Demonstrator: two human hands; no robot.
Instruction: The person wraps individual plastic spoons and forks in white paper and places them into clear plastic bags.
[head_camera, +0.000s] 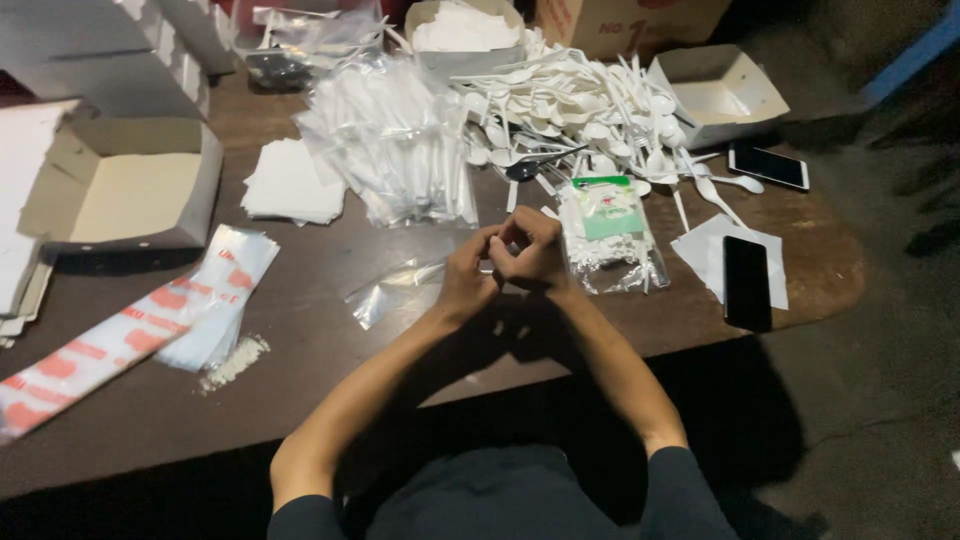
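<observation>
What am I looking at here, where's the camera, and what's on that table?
One picture, taken from a camera on a person's head, looking down at their own bare hands. The left hand and right hand meet over a brown table, fingers pinched together; what they pinch is too small to tell. A clear bag lies beside them. Behind are a spoon pile, bagged spoons, napkins, an open box and two phones.

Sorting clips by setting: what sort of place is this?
Likely a small packing workspace: a wooden table piled with plastic spoons, clear sleeves and open cartons, on a bare floor.
</observation>
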